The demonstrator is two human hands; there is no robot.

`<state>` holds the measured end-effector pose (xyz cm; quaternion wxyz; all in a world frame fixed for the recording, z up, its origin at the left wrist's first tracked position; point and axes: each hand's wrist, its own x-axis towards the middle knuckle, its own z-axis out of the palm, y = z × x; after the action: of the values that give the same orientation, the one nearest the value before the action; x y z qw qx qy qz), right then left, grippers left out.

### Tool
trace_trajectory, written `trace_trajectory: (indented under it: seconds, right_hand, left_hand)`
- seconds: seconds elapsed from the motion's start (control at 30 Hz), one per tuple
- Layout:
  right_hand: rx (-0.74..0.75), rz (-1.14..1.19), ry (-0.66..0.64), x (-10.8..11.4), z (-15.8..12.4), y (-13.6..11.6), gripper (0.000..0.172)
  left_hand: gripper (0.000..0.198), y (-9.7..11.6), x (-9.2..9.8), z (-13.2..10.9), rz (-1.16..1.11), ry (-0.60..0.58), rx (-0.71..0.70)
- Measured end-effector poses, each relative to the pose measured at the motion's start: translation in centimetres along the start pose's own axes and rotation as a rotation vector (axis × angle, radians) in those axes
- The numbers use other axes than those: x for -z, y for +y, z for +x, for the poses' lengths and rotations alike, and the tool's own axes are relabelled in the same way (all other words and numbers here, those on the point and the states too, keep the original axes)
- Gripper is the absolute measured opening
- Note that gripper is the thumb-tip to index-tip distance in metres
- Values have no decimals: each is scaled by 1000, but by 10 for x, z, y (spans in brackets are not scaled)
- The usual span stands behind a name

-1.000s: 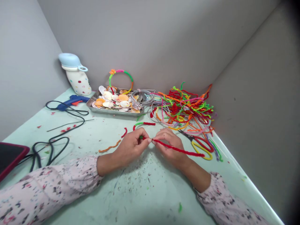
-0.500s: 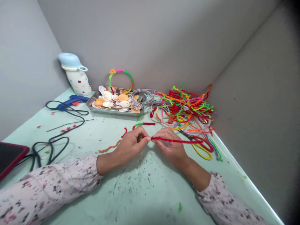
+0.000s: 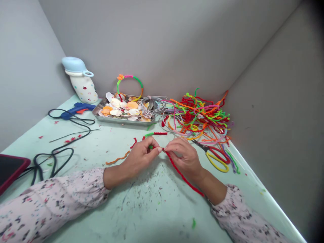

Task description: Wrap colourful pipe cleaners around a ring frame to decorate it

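Note:
Both hands meet at the middle of the pale green table (image 3: 152,209). My left hand (image 3: 141,157) pinches a short green and red pipe-cleaner piece (image 3: 152,147) between thumb and fingers. My right hand (image 3: 183,157) is closed on a long red pipe cleaner (image 3: 183,177), whose near end touches the left hand's piece. The free length of the red pipe cleaner slants down along my right wrist towards me.
A tangle of coloured pipe cleaners (image 3: 199,116) lies at the back right, with yellow-handled scissors (image 3: 215,158) beside it. A metal tray of shells (image 3: 124,111), a blue glue gun (image 3: 76,109), its black cable (image 3: 53,155), a spotted bottle (image 3: 81,82) and loose pipe-cleaner bits (image 3: 117,158) lie left.
The free end of the red pipe cleaner swung from pointing right, over the scissors, to slanting down along my right wrist. Both hands stayed in place, pinched together.

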<state>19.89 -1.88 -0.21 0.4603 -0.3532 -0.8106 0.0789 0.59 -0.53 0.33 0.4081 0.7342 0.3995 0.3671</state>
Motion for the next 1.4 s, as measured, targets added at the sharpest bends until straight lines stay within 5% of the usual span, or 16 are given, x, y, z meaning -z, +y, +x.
trace_trajectory:
  seconds: [0.23,0.5,1.4]
  right_hand:
    - [-76,99,-66,5,0,-3,14]
    - [-300,212,-132,3,-1,0,14]
    - [-244,154,-215,4,2,1,11]
  left_hand:
    - [17,0,1,0,15,-29,27]
    - [12,1,1,-3,160,-34,-94]
    - [15,3,1,-5,120,-50,-50]
